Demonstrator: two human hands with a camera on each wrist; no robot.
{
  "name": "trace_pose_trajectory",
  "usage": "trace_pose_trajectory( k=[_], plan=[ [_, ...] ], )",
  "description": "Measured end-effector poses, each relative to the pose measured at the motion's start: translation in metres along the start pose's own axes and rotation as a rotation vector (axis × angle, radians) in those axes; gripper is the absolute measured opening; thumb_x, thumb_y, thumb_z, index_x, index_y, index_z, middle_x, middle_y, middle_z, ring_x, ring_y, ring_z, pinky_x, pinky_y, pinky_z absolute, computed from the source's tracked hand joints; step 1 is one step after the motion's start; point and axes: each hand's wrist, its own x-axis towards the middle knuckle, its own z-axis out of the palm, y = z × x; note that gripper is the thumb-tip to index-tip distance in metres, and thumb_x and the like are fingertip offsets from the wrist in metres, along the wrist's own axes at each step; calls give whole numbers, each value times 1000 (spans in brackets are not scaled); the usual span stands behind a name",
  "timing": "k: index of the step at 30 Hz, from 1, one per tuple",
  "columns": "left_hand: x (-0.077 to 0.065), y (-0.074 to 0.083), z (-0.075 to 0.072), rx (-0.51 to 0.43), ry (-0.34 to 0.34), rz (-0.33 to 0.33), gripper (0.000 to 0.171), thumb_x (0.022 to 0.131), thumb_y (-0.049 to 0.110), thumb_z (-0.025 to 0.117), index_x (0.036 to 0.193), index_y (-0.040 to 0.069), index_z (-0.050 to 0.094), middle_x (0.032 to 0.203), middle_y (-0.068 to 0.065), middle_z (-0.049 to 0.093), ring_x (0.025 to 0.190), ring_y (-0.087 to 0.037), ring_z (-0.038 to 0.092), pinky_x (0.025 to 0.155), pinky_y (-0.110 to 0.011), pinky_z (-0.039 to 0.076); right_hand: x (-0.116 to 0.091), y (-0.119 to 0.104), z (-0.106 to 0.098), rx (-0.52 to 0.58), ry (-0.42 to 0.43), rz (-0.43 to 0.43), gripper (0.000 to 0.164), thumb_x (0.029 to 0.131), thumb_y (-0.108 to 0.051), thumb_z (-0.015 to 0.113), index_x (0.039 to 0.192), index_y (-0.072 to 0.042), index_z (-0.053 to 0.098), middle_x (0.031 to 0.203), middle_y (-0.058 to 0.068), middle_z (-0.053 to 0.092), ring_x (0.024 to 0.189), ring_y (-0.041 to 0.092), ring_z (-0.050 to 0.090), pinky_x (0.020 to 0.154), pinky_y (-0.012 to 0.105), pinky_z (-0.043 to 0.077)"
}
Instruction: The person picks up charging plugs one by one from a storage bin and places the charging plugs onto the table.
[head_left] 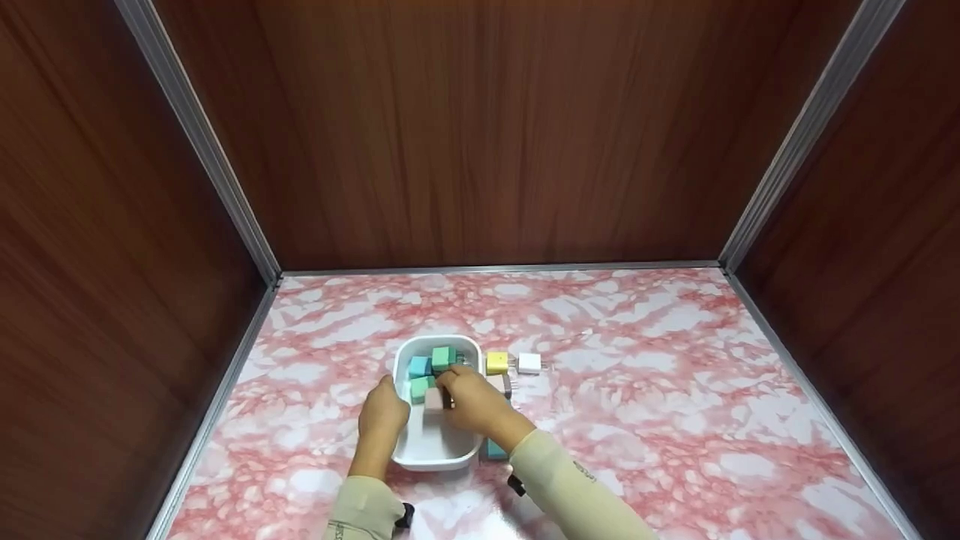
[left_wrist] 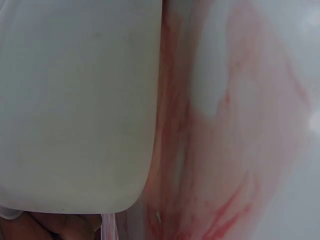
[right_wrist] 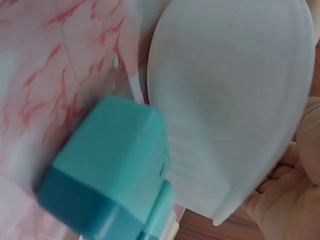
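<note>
A white plastic tub point(head_left: 437, 452) stands on the pink-marbled tabletop. My left hand point(head_left: 384, 416) grips its left side; the left wrist view shows curled fingers point(left_wrist: 60, 225) at the rim. Reaching over the right rim, my right hand point(head_left: 476, 401) pinches a pale pink plug adapter point(head_left: 434, 400) inside the tub. Farther back in the tub lie a blue adapter point(head_left: 419, 367), a green adapter point(head_left: 442, 358) and another green adapter point(head_left: 421, 390). The right wrist view shows the right palm point(right_wrist: 290, 190) beyond the tub's wall point(right_wrist: 225, 85), with the fingertips hidden.
Right of the tub lie a yellow adapter point(head_left: 497, 363), a white adapter point(head_left: 529, 364) and a pinkish-brown adapter point(head_left: 500, 385). Partly under the right forearm, a teal adapter point(head_left: 496, 451) sits close to the tub. Dark wood panels point(head_left: 495, 135) with metal edging enclose the tabletop point(head_left: 660, 375).
</note>
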Motion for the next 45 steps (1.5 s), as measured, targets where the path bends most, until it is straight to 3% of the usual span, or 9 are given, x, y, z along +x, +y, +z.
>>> trace_pose_trajectory(
  k=[9, 20, 32, 45],
  plan=[
    [-2, -2, 1, -3, -5, 5, 50, 87, 0, 55, 137, -7, 55, 122, -28, 68, 113, -44, 66, 93, -59, 51, -8, 4, -10, 28, 14, -27, 39, 77, -8, 84, 113, -8, 71, 108, 0, 61, 97, 13, 61, 89, 29, 55],
    [-4, 0, 0, -7, -17, -13, 52, 90, 1, 53, 141, -6, 52, 130, -27, 65, 119, -44, 63, 96, -59, 50, -17, 13, -26, 8, 70, -76, 30, 81, -12, 82, 108, -7, 69, 97, -1, 57, 86, 11, 55, 77, 28, 53],
    [-3, -1, 1, -10, -5, 4, 52, 90, 0, 52, 142, -8, 51, 132, -29, 63, 121, -45, 62, 99, -58, 49, -21, 25, -43, -13, 120, -87, 33, 78, -8, 80, 109, -6, 69, 100, 2, 61, 90, 16, 57, 81, 34, 53],
    [-2, 0, 0, 1, -2, 7, 52, 90, 1, 54, 141, -9, 52, 130, -29, 64, 120, -44, 63, 99, -57, 49, -29, 42, -44, -3, 148, -81, 32, 80, -10, 79, 110, -4, 69, 99, 4, 59, 89, 16, 54, 80, 34, 52]
  ],
)
